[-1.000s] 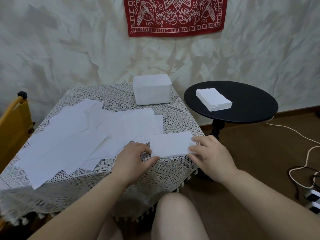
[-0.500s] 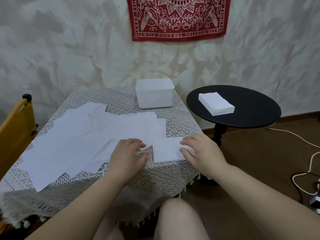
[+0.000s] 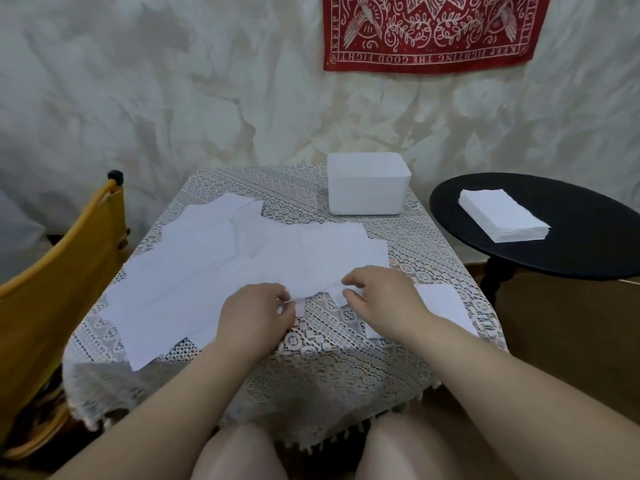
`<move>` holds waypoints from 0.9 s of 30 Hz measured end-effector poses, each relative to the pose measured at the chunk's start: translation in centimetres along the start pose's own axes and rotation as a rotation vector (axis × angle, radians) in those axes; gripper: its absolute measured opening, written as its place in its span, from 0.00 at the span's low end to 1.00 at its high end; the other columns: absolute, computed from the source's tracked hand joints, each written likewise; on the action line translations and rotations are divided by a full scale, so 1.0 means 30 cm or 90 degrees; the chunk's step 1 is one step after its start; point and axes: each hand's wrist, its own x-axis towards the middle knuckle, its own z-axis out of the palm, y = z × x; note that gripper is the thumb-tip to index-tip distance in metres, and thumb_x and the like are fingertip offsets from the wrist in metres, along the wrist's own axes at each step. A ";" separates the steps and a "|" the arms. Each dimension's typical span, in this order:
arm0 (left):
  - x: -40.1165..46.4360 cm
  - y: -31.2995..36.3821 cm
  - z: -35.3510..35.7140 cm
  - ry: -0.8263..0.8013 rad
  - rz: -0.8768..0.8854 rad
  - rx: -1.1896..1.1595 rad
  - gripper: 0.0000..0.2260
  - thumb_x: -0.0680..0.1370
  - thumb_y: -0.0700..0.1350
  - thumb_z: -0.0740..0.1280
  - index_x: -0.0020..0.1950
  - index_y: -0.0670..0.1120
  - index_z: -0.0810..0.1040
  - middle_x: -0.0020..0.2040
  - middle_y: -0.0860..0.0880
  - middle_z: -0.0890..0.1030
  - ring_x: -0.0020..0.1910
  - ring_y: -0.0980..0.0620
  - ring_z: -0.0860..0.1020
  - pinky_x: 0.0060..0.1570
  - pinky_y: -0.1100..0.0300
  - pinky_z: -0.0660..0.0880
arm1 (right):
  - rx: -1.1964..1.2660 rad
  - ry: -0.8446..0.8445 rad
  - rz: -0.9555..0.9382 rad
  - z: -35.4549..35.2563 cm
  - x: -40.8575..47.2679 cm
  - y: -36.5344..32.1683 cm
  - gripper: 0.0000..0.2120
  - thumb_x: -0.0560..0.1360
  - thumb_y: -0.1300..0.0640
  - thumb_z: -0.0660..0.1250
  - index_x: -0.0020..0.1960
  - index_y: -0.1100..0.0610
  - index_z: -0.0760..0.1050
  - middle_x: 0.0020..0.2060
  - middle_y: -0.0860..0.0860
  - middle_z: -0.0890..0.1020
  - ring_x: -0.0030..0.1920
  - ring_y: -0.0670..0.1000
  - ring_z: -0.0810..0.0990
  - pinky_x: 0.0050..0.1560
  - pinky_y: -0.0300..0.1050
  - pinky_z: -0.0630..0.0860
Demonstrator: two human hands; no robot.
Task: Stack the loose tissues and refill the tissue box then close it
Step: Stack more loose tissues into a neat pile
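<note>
Tissue stack (image 3: 440, 308) lengthwise toward table corner

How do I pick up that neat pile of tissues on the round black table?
Take the tissue stack by its two long sides, coming down from above. It lies flat on the round black table with square edges, so a side pinch likely keeps the sheets aligned.

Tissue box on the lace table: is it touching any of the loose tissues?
Apart. The head view shows bare lace tablecloth between the tissue box and the nearest loose tissues.
</note>
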 end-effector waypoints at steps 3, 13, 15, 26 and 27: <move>0.003 0.007 0.000 0.017 -0.016 -0.039 0.08 0.76 0.52 0.64 0.49 0.52 0.82 0.46 0.55 0.83 0.48 0.53 0.78 0.41 0.60 0.71 | -0.006 -0.010 0.000 0.007 -0.004 -0.003 0.14 0.78 0.51 0.61 0.62 0.52 0.75 0.58 0.47 0.79 0.58 0.49 0.76 0.57 0.43 0.70; -0.127 -0.025 -0.079 0.032 0.087 -0.185 0.08 0.72 0.39 0.72 0.43 0.53 0.81 0.45 0.58 0.83 0.48 0.54 0.80 0.50 0.55 0.76 | -0.045 0.079 -0.064 0.044 -0.039 0.013 0.31 0.67 0.51 0.75 0.68 0.51 0.70 0.69 0.52 0.69 0.69 0.57 0.63 0.68 0.53 0.62; -0.158 -0.044 -0.095 0.019 0.097 -0.201 0.13 0.71 0.38 0.73 0.41 0.58 0.78 0.45 0.62 0.82 0.48 0.59 0.80 0.51 0.57 0.76 | -0.057 0.082 -0.110 0.052 -0.051 0.010 0.23 0.61 0.59 0.77 0.56 0.53 0.79 0.60 0.53 0.78 0.64 0.62 0.70 0.61 0.59 0.71; -0.066 -0.048 -0.254 0.000 -0.032 -0.332 0.06 0.74 0.45 0.71 0.39 0.46 0.80 0.29 0.58 0.77 0.29 0.60 0.73 0.33 0.65 0.67 | 0.544 0.135 0.133 -0.149 -0.004 -0.139 0.05 0.73 0.58 0.69 0.40 0.59 0.80 0.34 0.51 0.81 0.34 0.48 0.76 0.36 0.42 0.71; -0.064 -0.038 -0.265 0.001 -0.045 -0.376 0.07 0.74 0.44 0.70 0.37 0.43 0.79 0.26 0.56 0.75 0.27 0.59 0.70 0.31 0.64 0.66 | 0.579 0.147 0.144 -0.163 0.005 -0.142 0.03 0.73 0.59 0.69 0.41 0.57 0.80 0.37 0.51 0.83 0.37 0.49 0.80 0.39 0.43 0.75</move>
